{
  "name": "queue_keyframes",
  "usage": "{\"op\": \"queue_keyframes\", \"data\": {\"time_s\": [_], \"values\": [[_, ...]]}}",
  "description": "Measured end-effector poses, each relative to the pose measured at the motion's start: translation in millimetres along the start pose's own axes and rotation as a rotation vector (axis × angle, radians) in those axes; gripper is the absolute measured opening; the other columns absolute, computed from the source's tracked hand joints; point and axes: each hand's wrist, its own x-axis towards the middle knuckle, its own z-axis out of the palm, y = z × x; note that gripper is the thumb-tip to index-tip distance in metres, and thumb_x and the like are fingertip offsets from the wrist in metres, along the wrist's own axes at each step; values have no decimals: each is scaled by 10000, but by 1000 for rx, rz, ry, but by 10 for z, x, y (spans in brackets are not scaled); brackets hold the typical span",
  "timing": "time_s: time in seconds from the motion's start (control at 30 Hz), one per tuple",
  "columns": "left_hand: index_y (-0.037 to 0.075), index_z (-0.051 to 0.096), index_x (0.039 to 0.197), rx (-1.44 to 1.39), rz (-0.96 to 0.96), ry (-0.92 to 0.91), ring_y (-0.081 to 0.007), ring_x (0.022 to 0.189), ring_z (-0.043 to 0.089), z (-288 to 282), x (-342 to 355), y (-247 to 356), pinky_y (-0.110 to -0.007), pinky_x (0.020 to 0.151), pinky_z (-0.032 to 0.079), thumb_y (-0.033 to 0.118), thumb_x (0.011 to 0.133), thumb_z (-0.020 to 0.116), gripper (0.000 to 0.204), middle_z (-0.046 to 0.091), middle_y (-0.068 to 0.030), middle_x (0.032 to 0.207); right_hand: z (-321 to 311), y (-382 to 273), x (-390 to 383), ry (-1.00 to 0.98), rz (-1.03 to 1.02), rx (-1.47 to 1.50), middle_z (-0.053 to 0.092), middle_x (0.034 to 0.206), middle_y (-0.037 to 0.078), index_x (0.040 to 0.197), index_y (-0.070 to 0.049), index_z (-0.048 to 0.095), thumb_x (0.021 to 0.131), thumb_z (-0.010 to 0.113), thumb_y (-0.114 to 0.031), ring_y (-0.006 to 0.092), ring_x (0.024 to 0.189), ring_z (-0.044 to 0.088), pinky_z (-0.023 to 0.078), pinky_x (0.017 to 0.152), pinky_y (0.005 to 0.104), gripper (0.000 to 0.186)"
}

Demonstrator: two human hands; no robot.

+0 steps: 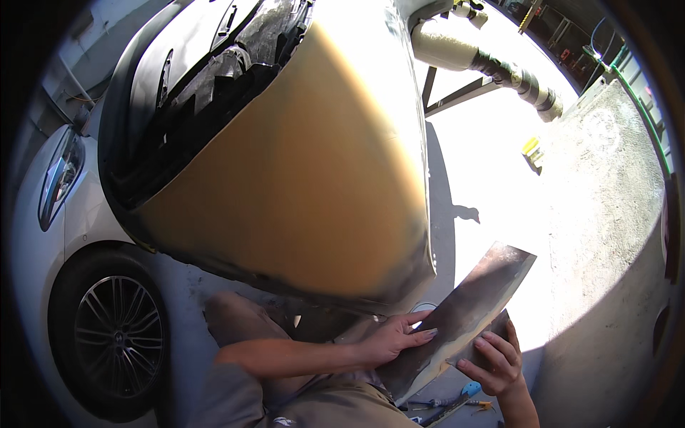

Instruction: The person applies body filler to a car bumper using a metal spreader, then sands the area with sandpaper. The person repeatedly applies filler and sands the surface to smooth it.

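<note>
A long, flat, dark plate [467, 299] stands slanted over my lap, with a pale, ragged smear of paste-like stuff along its right side. My left hand [394, 339] grips its left edge, thumb and fingers closed on it. Against the smeared side, my right hand [494, 362] holds a smaller dark flat piece [504, 322] between fingers and thumb. Whether that piece is a spreader or a folded sheet I cannot tell. Just beyond my hands is a large car body panel [307, 200], its surface covered with a broad tan-yellow patch fading to grey at the lower corner.
At left stands a white car with a black wheel [118, 335]. A blue-ended tool [469, 389] and several thin tools lie on the ground below my hands. A wrapped stand arm [492, 64] is at the far right, near a rough concrete wall [606, 214]. A yellow object [531, 148] lies farther off.
</note>
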Motion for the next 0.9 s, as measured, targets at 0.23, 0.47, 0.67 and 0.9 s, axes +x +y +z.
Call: {"op": "queue_keyframes", "data": {"time_s": [0.23,0.47,0.67,0.9], "values": [[49,452,1655,193,-168,-20,-54,1041,708,-235,-103,-121,-229,900,572,254,1135,641,590,772,-53,1253,-434,932,560,435,341,-165,660,1366,225,1292,-154,688,1074,595,-1,443,1309,668,515,1151,679,282],[79,501,1642,260,-226,-29,-62,1104,679,-516,40,-346,-263,952,547,342,1114,673,614,742,-48,1316,-108,837,3182,438,-514,-36,678,1422,128,1274,-336,818,935,771,-245,369,1359,652,489,1200,598,354],[89,538,1620,271,-204,19,-75,1147,657,-570,-9,-215,-263,979,528,347,1104,688,596,732,-47,1324,40,629,4022,536,-726,-5,679,1398,148,1308,-286,818,922,771,-263,362,1341,660,502,1193,569,389],[84,534,1621,311,-217,20,-82,1147,666,-532,-4,-201,-264,987,530,323,1105,688,588,736,-52,1328,161,667,4103,586,-734,44,680,1374,154,1292,-241,832,939,728,-268,356,1328,665,511,1182,542,369]]}}
